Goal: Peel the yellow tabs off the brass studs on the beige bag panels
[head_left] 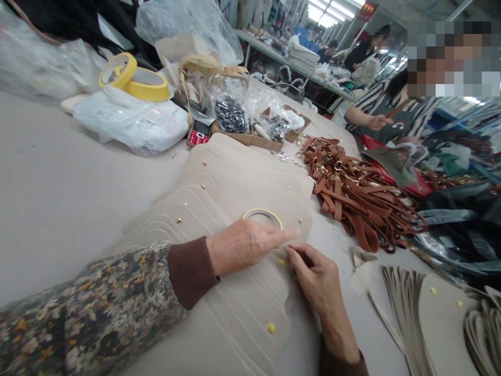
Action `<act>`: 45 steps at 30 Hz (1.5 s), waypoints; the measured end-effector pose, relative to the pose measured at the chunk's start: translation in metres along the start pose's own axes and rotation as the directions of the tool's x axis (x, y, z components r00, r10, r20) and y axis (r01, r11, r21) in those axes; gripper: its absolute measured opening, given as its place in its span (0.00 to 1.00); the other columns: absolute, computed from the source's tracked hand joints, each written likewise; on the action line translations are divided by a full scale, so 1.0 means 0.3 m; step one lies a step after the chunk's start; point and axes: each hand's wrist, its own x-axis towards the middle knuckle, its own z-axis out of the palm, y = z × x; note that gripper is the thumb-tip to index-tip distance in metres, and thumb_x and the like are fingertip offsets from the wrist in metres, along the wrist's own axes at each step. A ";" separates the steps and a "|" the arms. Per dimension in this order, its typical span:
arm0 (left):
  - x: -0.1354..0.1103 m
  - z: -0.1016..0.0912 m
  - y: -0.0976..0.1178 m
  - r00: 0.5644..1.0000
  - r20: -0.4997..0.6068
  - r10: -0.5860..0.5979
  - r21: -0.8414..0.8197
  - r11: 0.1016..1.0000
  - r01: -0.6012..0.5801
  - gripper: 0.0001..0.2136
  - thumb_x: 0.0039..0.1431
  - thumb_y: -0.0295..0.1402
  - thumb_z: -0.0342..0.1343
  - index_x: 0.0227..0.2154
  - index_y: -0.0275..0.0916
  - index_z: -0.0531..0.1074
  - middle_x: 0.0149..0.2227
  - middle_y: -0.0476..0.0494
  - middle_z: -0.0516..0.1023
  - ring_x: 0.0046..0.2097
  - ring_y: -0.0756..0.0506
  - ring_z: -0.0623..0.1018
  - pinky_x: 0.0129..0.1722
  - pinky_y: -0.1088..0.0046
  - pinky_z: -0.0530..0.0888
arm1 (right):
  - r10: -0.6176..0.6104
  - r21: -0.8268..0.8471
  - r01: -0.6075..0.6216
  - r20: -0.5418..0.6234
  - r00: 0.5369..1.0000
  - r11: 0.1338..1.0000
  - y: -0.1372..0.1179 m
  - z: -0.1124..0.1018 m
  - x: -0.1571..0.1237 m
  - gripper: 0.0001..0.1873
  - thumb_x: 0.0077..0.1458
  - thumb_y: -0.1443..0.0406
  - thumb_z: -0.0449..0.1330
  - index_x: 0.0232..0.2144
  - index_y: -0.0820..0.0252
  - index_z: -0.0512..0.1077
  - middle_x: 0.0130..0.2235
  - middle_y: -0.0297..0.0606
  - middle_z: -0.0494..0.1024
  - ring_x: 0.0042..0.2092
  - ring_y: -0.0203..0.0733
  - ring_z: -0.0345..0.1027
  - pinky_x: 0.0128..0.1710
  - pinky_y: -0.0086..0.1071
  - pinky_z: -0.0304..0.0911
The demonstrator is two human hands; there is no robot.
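Note:
My left hand [248, 244] is over the fanned stack of beige panels [235, 172], closed around a thin roll of yellow tape [263, 211]. Its lower part is hidden behind the hand, and a finger stretches out to the right toward a metal stud [300, 221]. Just below that fingertip, at the panels' right edge, my right hand [319, 279] has thumb and forefinger pinched together. Whatever is in the pinch is too small to make out. Small yellow pieces cover some studs on the right edge, while studs on the left show bare metal.
Brown straps with gold clasps [348, 193] lie heaped at right. More beige panels [438, 324] stand bunched at lower right. Yellow tape rolls [144, 83] rest on a white plastic packet [129, 122], near boxes of small hardware [250, 136]. A person [381, 122] works across the table.

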 end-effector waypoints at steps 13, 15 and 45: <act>0.001 0.023 0.024 1.000 -0.013 0.025 -0.104 0.994 -0.026 0.15 0.67 0.28 0.45 0.55 0.32 0.57 0.42 0.38 0.77 0.43 0.46 0.78 0.40 0.72 0.75 | -0.461 -0.255 0.413 -0.169 0.871 0.874 -0.053 0.053 -0.002 0.07 0.57 0.70 0.55 0.31 0.57 0.72 0.27 0.33 0.77 0.28 0.34 0.71 0.31 0.26 0.65; 0.005 0.014 0.027 1.000 0.007 0.013 -0.113 0.994 -0.013 0.10 0.67 0.28 0.45 0.48 0.32 0.62 0.38 0.41 0.77 0.39 0.46 0.78 0.37 0.73 0.74 | -0.492 -0.301 0.425 -0.197 0.848 0.854 -0.054 0.058 -0.003 0.06 0.56 0.70 0.55 0.29 0.58 0.71 0.26 0.32 0.76 0.26 0.33 0.70 0.29 0.25 0.64; 0.018 -0.009 0.033 1.000 -0.014 -0.022 -0.041 0.999 0.022 0.06 0.67 0.31 0.46 0.36 0.36 0.66 0.30 0.48 0.75 0.32 0.48 0.76 0.30 0.75 0.68 | -0.542 -0.363 0.443 -0.242 0.805 0.820 -0.052 0.057 -0.013 0.05 0.54 0.71 0.57 0.30 0.59 0.73 0.24 0.31 0.76 0.24 0.31 0.69 0.27 0.24 0.63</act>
